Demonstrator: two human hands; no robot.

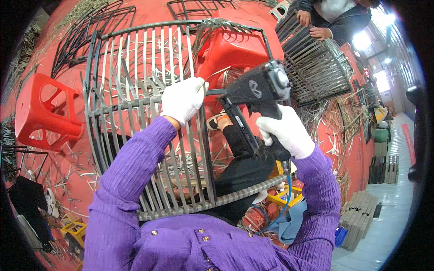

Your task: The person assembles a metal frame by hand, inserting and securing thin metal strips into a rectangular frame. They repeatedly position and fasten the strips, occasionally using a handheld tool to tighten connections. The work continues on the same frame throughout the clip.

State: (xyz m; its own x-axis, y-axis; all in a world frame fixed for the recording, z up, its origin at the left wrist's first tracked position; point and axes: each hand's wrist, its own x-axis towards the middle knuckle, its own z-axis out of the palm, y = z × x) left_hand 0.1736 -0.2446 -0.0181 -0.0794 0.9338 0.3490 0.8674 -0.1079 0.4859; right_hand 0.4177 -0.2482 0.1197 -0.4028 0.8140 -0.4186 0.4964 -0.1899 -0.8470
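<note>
The right hand (285,131), in a white glove, closes around the grip of a black pneumatic staple gun (257,97). The left hand (183,99) pinches a strip on the grey woven frame (135,104), left of the gun's nose.

a red floor (68,54) runs under everything, strewn with loose strips and offcuts. a red stool (43,113) stands at the left, and another red stool (233,52) sits further back near the middle. bare black wire frames (86,31) lie on the floor at the upper left. at the upper right a co-worker (337,16) leans over a dark woven frame (316,63). on the right the floor turns to pale grey tiles (393,212), with stacked grey panels (359,217) beside them. bright light (361,40) glares from the upper right. a yellow crate (74,228) sits at the lower left.
</note>
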